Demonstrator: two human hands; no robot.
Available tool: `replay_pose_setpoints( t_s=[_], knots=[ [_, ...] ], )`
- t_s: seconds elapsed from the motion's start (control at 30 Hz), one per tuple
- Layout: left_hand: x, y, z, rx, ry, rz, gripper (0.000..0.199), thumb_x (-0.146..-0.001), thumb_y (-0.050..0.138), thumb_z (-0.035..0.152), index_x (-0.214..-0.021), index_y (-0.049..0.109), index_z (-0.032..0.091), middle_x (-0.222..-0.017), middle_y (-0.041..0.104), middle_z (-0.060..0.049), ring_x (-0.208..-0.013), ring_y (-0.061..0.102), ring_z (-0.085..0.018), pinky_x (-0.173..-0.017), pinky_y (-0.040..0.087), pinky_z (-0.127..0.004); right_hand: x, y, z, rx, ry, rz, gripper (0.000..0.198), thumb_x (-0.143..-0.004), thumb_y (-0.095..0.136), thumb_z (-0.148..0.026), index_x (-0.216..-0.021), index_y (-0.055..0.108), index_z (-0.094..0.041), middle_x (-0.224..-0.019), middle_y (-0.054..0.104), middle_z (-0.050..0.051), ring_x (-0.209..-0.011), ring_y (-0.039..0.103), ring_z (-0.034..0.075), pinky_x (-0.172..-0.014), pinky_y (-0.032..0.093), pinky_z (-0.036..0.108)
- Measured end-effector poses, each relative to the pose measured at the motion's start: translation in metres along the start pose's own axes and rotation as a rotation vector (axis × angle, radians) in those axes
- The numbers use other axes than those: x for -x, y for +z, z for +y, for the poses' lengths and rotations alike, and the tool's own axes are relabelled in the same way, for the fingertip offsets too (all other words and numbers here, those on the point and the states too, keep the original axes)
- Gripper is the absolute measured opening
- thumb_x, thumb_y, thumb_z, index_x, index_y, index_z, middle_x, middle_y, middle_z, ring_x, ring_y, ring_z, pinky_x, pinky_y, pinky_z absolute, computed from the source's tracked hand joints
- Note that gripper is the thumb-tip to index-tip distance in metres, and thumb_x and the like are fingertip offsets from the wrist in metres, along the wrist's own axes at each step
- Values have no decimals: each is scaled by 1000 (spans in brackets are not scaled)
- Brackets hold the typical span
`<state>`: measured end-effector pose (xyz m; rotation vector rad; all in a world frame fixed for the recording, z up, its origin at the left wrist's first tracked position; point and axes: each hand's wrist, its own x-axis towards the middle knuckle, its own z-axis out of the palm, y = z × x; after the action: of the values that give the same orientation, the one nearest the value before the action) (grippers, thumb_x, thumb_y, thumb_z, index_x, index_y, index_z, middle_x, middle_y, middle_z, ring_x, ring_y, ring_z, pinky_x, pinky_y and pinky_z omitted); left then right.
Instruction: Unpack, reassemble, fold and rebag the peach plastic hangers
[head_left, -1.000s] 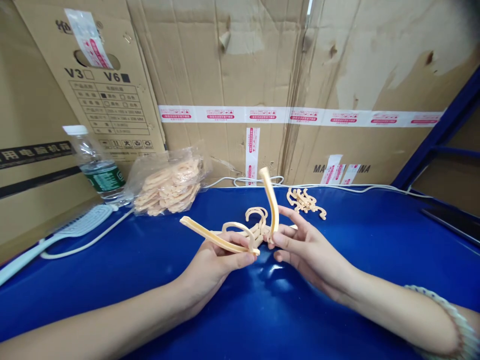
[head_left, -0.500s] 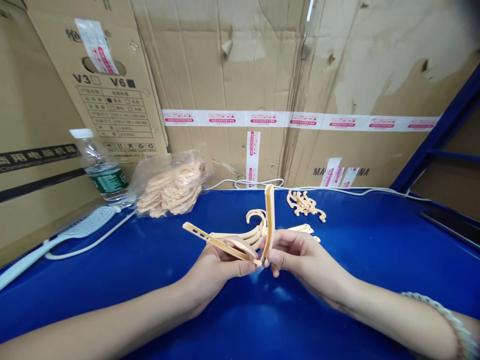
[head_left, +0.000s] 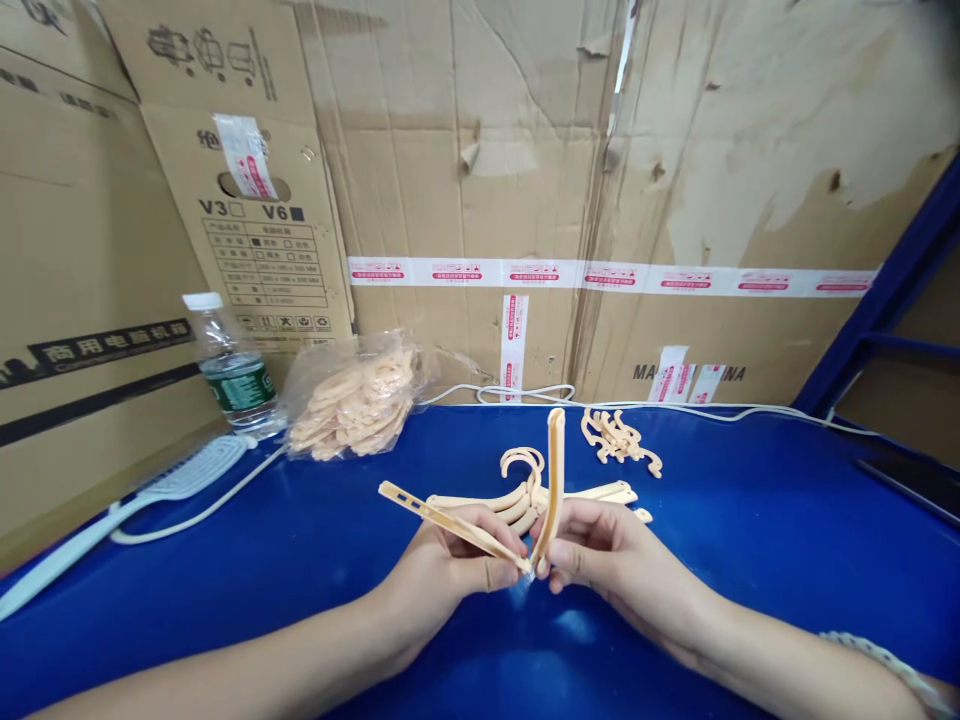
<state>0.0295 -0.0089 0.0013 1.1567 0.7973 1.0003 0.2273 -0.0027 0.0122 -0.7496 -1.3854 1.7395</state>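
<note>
My left hand [head_left: 469, 560] pinches a cream plastic hanger arm [head_left: 424, 508], a narrow strip with slots near its outer end, pointing up and to the left. Between the thumb and fingers of my right hand [head_left: 600, 550] a second hanger arm [head_left: 555, 460] stands nearly upright. The lower ends of both pieces come close together between my fingertips; whether they touch I cannot tell. Just behind my hands, cream hangers [head_left: 517, 500] with curved hooks lie on the blue tabletop [head_left: 360, 530], partly hidden by my fingers.
Loose cream hooks [head_left: 619, 440] lie in a pile at the back right. At the back left are a clear bag of cream plastic parts [head_left: 356, 400], a water bottle [head_left: 236, 380] and a pale hairbrush [head_left: 187, 475]. A white cable [head_left: 517, 393] runs along the cardboard [head_left: 450, 200].
The view has tilted upward, so everything sits lower in the picture. The left hanger arm has turned a little in my fingers, its inner end nearer the right piece. Both hands keep their hold.
</note>
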Motion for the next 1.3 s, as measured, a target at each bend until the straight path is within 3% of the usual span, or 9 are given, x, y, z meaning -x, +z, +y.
replay_pose_setpoints(
  t_s=[0.2,0.53,0.83,1.07,1.3],
  knots=[
    [-1,1,2,19,14,10,16,-59,86,19,-68,73,18,-78,72,-2,-77,64,-19,-75,45,-27,0,0,0,16,-24,28,27,-67,85,-36,-78,71,-16,-74,71,3,-70,63,12,-64,52,21],
    [0,0,4,-88,-36,-11,16,-63,84,21,-70,71,18,-78,71,-3,-75,60,-18,-66,42,-25,1,0,-1,61,-39,16,31,-66,85,-40,-84,74,-18,-76,71,3,-68,63,13,-63,55,24],
    [2,3,7,-117,-26,-3,15,-62,84,22,-68,70,18,-75,68,-2,-73,59,-18,-66,41,-26,-1,0,-3,73,-58,26,21,-68,84,-32,-82,75,-20,-73,72,1,-66,65,12,-67,55,25],
    [4,6,7,-120,-33,37,16,-62,84,22,-69,70,19,-73,72,-2,-74,63,-20,-74,46,-30,0,1,-3,139,-85,38,16,-70,82,-29,-81,75,-20,-74,72,0,-66,66,13,-70,56,27],
    [5,7,7,-137,0,39,16,-66,83,22,-72,68,19,-91,72,-3,-87,66,-23,-86,48,-36,0,0,-1,107,-58,38,22,-67,83,-30,-85,77,-19,-74,74,1,-66,66,11,-68,55,23]
  ],
)
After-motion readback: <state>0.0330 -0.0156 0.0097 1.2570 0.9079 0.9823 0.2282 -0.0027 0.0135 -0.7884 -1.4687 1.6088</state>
